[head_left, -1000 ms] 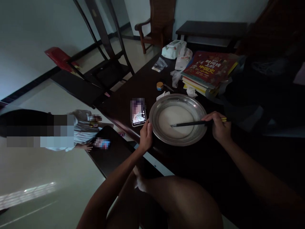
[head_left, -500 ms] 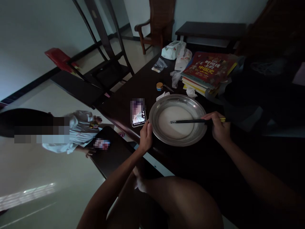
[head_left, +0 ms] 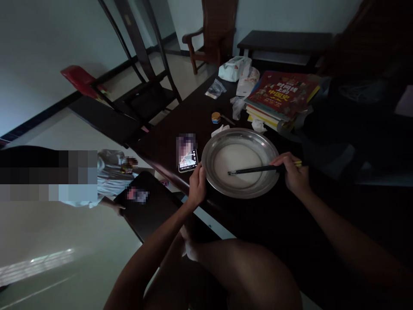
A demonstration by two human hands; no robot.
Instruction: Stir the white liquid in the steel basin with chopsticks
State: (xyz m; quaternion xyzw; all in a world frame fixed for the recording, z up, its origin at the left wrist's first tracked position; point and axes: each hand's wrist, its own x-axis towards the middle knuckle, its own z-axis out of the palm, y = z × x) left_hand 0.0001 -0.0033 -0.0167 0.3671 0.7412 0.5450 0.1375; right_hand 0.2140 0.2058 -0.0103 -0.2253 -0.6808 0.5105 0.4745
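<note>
A wide metal basin (head_left: 217, 184) stands on the dark table, with a whitish liquid (head_left: 237, 159) in its bottom. My left hand (head_left: 197, 186) grips the basin's left rim, thumb lying along the edge. In my right hand (head_left: 294, 173), fingers closed, is a pair of black chopsticks (head_left: 254, 169) with yellow ends. They reach over the right rim, and their wet tips rest in the liquid left of its middle. Just left of the basin lies a lit phone (head_left: 187, 157), screen up.
Behind the basin are crumpled tissues (head_left: 258, 125), a small jar (head_left: 216, 117) with an orange lid, a stack of books (head_left: 280, 94) and plastic bags (head_left: 235, 69). At the left, another person (head_left: 111, 172) is beside a dark bench (head_left: 151, 215). A wooden chair (head_left: 211, 38) stands farther back.
The chopstick tips have moved slightly toward me and left, so the chopsticks slant more. My left hand and the basin stay put. The other person's head and hand have shifted a little.
</note>
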